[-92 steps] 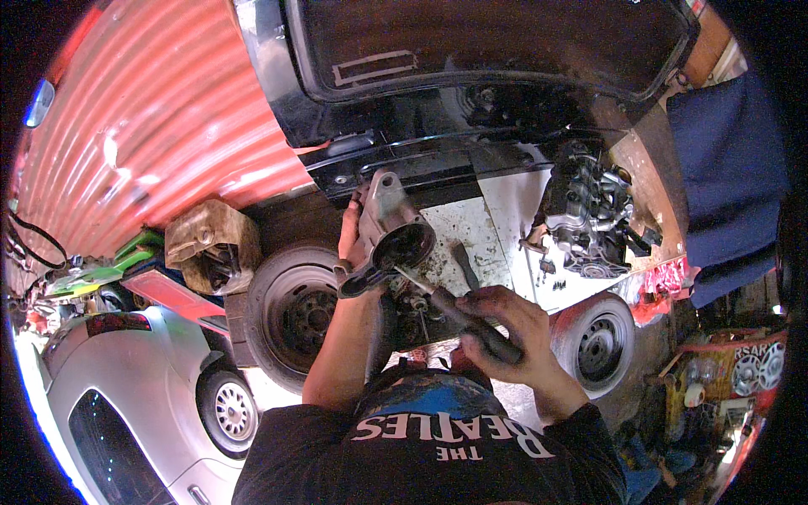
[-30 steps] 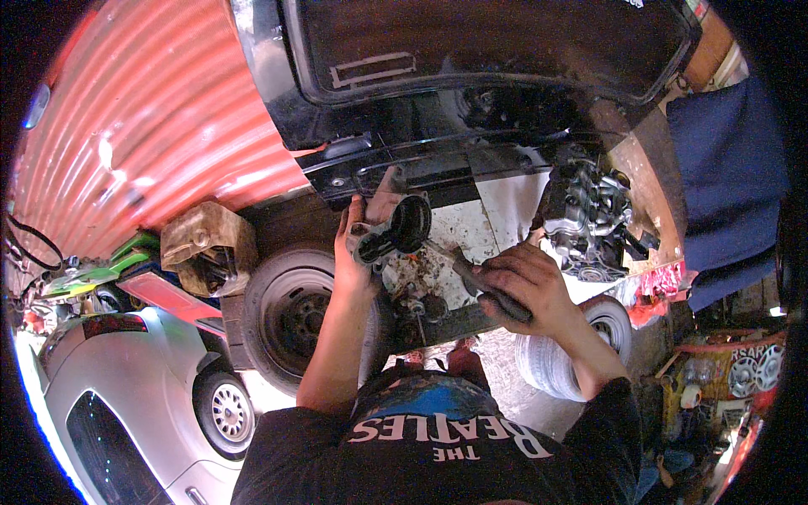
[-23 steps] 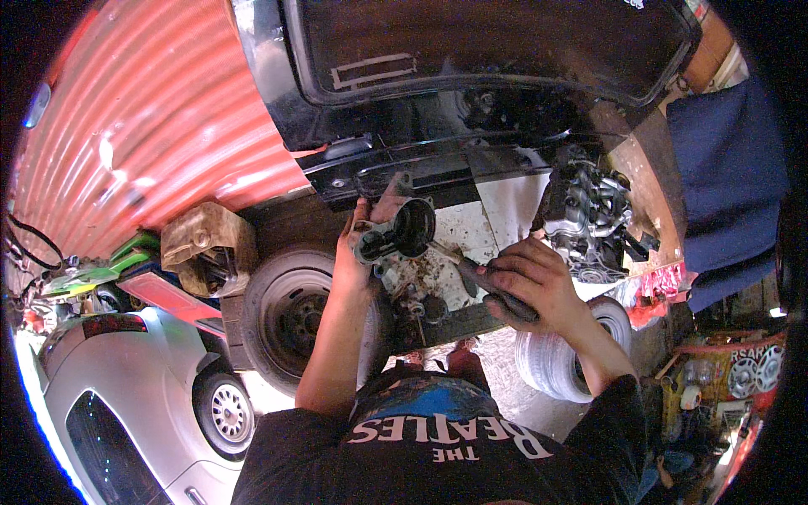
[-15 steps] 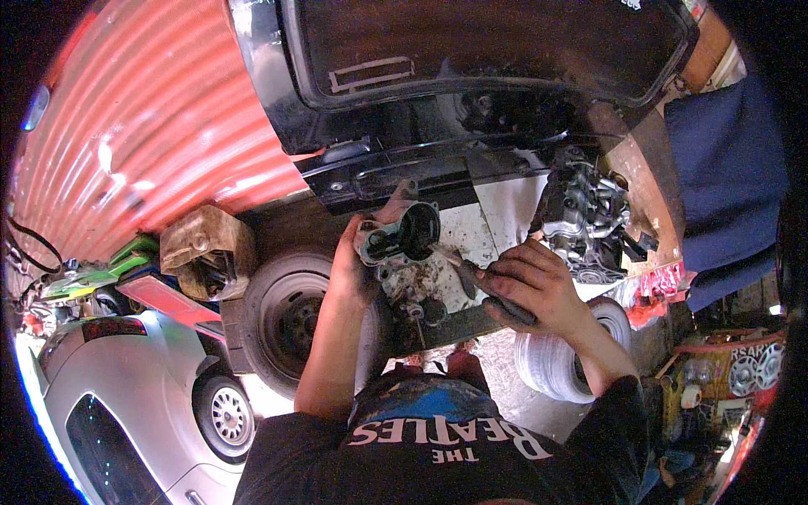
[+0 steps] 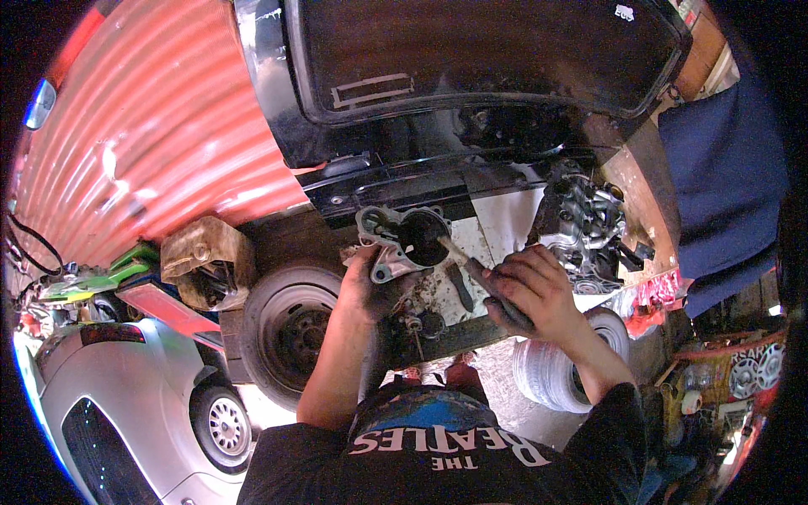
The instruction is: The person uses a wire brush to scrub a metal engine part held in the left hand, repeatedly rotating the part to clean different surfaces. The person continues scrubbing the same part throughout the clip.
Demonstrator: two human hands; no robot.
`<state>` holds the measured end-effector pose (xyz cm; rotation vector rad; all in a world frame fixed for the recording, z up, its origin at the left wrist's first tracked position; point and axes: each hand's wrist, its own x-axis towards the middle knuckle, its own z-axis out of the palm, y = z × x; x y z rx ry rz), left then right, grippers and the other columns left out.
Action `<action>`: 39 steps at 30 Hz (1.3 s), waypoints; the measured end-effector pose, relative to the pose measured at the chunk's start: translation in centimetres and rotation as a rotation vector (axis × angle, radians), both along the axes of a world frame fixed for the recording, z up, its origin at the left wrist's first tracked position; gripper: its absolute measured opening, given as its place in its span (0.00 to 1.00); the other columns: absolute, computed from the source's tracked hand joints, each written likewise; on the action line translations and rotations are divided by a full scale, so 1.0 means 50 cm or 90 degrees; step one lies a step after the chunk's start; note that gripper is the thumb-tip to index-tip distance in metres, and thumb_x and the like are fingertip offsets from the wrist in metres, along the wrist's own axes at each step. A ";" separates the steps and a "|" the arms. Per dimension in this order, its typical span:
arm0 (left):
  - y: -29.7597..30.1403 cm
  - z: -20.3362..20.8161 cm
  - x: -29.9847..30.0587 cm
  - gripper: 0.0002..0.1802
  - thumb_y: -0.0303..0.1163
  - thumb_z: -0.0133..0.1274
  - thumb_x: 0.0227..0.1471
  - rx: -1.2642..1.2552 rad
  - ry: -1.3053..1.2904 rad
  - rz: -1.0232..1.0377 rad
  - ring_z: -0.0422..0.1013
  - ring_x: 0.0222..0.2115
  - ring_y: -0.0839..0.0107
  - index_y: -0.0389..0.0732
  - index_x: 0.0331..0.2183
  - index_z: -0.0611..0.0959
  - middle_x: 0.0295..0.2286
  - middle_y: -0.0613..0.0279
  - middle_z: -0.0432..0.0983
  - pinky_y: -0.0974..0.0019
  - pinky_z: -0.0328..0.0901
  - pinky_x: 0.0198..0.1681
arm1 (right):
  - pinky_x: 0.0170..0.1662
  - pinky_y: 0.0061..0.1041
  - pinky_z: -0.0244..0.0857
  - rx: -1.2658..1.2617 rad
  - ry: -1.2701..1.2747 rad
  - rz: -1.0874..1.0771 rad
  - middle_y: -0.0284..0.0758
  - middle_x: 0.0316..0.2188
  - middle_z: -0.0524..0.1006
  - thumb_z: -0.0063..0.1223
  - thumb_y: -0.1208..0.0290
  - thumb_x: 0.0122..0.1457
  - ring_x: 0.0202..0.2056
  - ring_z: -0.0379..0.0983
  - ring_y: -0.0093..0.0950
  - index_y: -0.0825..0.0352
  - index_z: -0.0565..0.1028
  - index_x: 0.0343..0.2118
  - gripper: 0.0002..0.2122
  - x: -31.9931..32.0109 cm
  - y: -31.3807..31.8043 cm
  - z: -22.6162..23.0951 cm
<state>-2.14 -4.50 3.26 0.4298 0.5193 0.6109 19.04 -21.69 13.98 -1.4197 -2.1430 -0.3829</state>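
My left hand (image 5: pixel 370 286) grips a cast metal housing (image 5: pixel 391 252) from its left and lower side, holding it above the bench. Its large round bore (image 5: pixel 427 234) faces up, with a smaller cavity beside it. In my right hand (image 5: pixel 532 286) is a slim tool (image 5: pixel 471 268) with a dark handle and a paler tip; whether it is a brush or a scraper I cannot tell. The tip reaches into the edge of the bore. Below the tool, a dark elongated piece (image 5: pixel 459 289) lies on the stained bench top (image 5: pixel 497 240).
A greasy engine part (image 5: pixel 585 223) stands on the right of the bench. Wheels lie at its front left (image 5: pixel 286 328) and front right (image 5: pixel 551 370). A worn box (image 5: pixel 206 257) sits at left. Behind is a black vehicle panel with a window (image 5: pixel 497 59); a silver car (image 5: pixel 139 404) stands lower left.
The housing has tilted in my left hand, so its openings face up more and a lower lug shows. The tool in my right hand has shifted slightly, its tip still at the bore.
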 end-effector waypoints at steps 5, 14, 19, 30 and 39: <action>-0.025 0.017 0.024 0.25 0.47 0.50 0.55 -0.054 -0.009 0.034 0.71 0.47 0.55 0.42 0.49 0.74 0.45 0.53 0.75 0.49 0.67 0.52 | 0.43 0.38 0.67 0.058 0.125 -0.088 0.39 0.34 0.77 0.64 0.73 0.44 0.37 0.74 0.39 0.67 0.77 0.36 0.14 -0.038 0.013 -0.027; -0.045 0.013 0.042 0.30 0.51 0.45 0.56 -0.081 -0.023 0.040 0.71 0.46 0.52 0.41 0.53 0.71 0.47 0.51 0.74 0.48 0.68 0.51 | 0.43 0.36 0.67 0.023 0.463 -0.114 0.43 0.35 0.76 0.60 0.75 0.50 0.38 0.73 0.43 0.68 0.75 0.39 0.12 -0.081 0.018 -0.082; -0.037 -0.012 0.039 0.32 0.53 0.41 0.57 -0.108 -0.051 0.029 0.72 0.46 0.52 0.41 0.54 0.71 0.47 0.51 0.74 0.47 0.67 0.51 | 0.43 0.36 0.67 0.034 0.550 -0.115 0.44 0.34 0.76 0.59 0.74 0.51 0.39 0.74 0.43 0.68 0.75 0.39 0.12 -0.091 0.020 -0.091; -0.036 -0.028 0.039 0.31 0.53 0.46 0.54 -0.077 -0.099 0.039 0.70 0.48 0.53 0.42 0.53 0.74 0.47 0.53 0.74 0.49 0.66 0.52 | 0.42 0.37 0.66 0.076 0.509 -0.125 0.43 0.34 0.76 0.61 0.74 0.49 0.38 0.72 0.43 0.68 0.76 0.38 0.12 -0.118 0.022 -0.081; 0.008 -0.038 0.043 0.28 0.52 0.47 0.54 0.006 -0.295 -0.054 0.70 0.48 0.55 0.44 0.49 0.77 0.45 0.54 0.75 0.51 0.66 0.53 | 0.47 0.33 0.66 0.025 0.662 -0.171 0.43 0.37 0.77 0.60 0.73 0.54 0.40 0.74 0.37 0.70 0.75 0.41 0.13 -0.086 0.015 -0.093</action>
